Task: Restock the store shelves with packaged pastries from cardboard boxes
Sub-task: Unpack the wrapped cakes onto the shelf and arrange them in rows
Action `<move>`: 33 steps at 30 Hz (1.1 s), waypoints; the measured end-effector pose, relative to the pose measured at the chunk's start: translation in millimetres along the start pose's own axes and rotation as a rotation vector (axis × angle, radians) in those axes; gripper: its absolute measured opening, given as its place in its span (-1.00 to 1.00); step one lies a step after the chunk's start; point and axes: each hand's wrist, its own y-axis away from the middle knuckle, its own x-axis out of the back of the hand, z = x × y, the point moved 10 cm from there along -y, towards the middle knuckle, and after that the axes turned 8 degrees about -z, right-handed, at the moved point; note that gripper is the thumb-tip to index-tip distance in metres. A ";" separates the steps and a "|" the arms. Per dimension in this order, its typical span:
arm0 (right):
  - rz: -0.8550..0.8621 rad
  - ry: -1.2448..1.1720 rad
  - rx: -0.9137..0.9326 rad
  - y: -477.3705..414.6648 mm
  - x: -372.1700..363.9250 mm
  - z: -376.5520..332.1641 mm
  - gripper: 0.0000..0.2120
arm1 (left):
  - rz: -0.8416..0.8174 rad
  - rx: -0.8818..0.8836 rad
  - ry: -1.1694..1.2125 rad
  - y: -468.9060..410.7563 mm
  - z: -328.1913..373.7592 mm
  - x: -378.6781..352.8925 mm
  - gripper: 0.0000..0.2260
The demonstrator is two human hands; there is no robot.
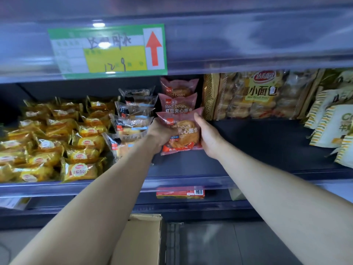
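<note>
Far left on the shelf [267,142], a heap of yellow packs [57,142], lying flat and overlapping. Above them, fixed to the front edge of the upper shelf [248,44], a green price tag [107,50] with a red arrow pointing up. Just right of the yellow heap, a leaning row of clear packs [131,119], one behind another. Low in front, a cardboard box [141,238], partly hidden by the left arm. Next, the left hand [162,134], curled round the left edge of a red bean pack [183,131], thumb on its front, fingers behind it and out of sight. Held upright between both hands, printed face toward the camera, at the front of a row with two like packs [177,104] standing behind. Lower edge close over the shelf; contact there impossible to tell. Then the right hand [210,138], wrapped round the pack's right edge, thumb up along the front near the top corner. One level down, under the pack, a flat red box [180,193]. Right of the hands, a stretch of dark shelf, and at its back a big bread bag [257,94] standing upright, yellow label in the middle. Far right, a cluster of white bags [332,123] with green and yellow stripes, overlapping.
</note>
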 end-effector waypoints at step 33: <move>1.141 -0.155 0.279 298.6 415.9 -65.3 -0.50 | -0.616 -0.068 -0.200 64.1 76.2 -409.5 -0.15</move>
